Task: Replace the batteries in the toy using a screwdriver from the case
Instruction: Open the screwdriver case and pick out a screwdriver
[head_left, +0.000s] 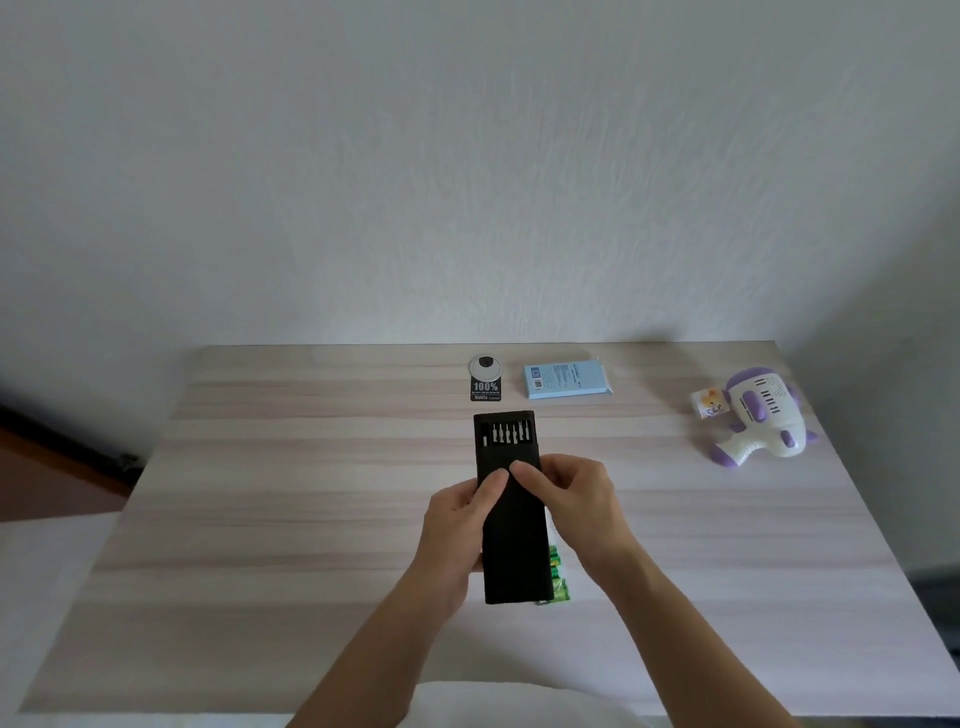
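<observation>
A long black screwdriver case (514, 551) is held above the middle of the wooden table (311, 467). Its inner tray (505, 434) sticks out at the far end and shows a row of silver bits. My left hand (457, 525) grips the case's left side, thumb on top. My right hand (571, 499) grips its right side, thumb and fingers near the tray's edge. Green batteries (558, 574) lie on the table, partly hidden under the case. The white and purple toy (763, 415) lies at the far right of the table.
A light blue flat box (566, 381) and a small round black-and-white item on a "100%" card (485, 376) sit at the table's back edge. A small white and orange packet (707, 404) lies beside the toy. A white wall stands behind the table.
</observation>
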